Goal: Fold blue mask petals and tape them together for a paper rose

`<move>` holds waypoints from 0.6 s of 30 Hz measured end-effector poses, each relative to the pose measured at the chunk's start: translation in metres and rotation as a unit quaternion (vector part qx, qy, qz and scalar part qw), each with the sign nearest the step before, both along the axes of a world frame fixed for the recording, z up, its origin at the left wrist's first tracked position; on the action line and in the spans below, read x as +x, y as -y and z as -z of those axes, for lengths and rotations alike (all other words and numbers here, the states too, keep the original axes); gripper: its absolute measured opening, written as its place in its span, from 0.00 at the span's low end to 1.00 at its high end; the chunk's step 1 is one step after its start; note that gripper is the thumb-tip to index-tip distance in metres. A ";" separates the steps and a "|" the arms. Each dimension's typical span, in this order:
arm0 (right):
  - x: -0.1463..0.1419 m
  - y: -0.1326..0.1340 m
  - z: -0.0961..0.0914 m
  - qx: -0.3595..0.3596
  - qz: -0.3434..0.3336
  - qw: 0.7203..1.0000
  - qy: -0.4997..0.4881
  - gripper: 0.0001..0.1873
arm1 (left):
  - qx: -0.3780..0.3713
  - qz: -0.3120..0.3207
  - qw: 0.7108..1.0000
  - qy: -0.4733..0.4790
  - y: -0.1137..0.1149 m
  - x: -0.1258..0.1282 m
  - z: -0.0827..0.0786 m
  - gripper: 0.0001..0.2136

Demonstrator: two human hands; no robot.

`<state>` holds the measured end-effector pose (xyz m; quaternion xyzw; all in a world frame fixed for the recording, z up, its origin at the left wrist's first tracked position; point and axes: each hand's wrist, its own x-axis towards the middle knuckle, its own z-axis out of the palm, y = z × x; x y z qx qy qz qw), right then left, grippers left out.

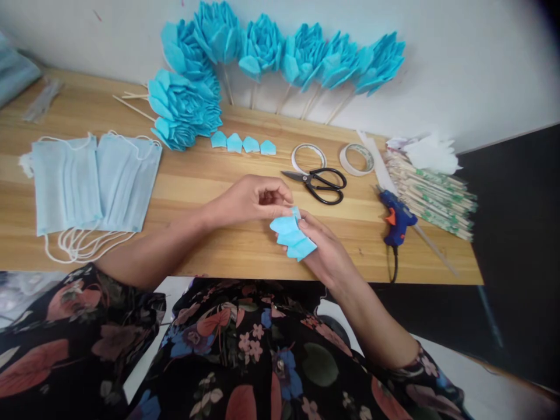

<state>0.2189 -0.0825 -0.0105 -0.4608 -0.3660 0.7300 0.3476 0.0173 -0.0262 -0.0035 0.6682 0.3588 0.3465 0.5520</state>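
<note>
Between my hands is a small bunch of overlapping pointed petals (292,236), cut from blue fabric-like material. My right hand (326,245) is closed around its right side, with the thumb pressed on top. The thumb and fingers of my left hand (258,201) pinch together at the bunch's upper end, on a small pale blue petal end (295,213). Fingers partly hide that end. Beyond my left hand, several loose blue petals (251,144) lie in a row. Black-handled scissors (324,182) rest on the table just past my hands, blades pointing left.
Finished blue flowers (262,44) on sticks lean on the wall, and others lie at the left. Face masks (65,186) are at the left. On the right are tape rolls (356,159), a blue glue gun (396,216) and wrapped chopsticks (433,195). The wooden table's front edge (245,274) is close to me.
</note>
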 end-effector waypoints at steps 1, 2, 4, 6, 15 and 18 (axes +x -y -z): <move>0.000 0.000 0.000 0.005 0.001 1.000 -0.001 0.16 | 0.016 0.016 1.000 -0.018 0.001 0.001 0.000 0.09; 0.000 0.000 0.000 0.011 0.001 1.000 0.001 0.16 | 0.038 0.030 0.998 -0.040 0.001 0.002 0.001 0.09; 0.001 0.001 0.000 0.026 -0.001 1.000 0.017 0.18 | 0.081 0.047 0.992 -0.082 0.002 0.003 0.000 0.08; 0.003 0.001 0.001 0.037 -0.008 0.999 0.035 0.22 | 0.102 0.057 0.988 -0.104 0.002 0.003 -0.001 0.06; 0.016 -0.009 0.000 0.119 -0.086 0.986 0.075 0.26 | 0.042 0.045 0.996 -0.064 0.005 0.003 -0.007 0.05; 0.017 -0.006 -0.004 0.226 -0.069 0.960 0.152 0.27 | -0.035 -0.043 0.998 -0.009 0.006 0.006 -0.014 0.10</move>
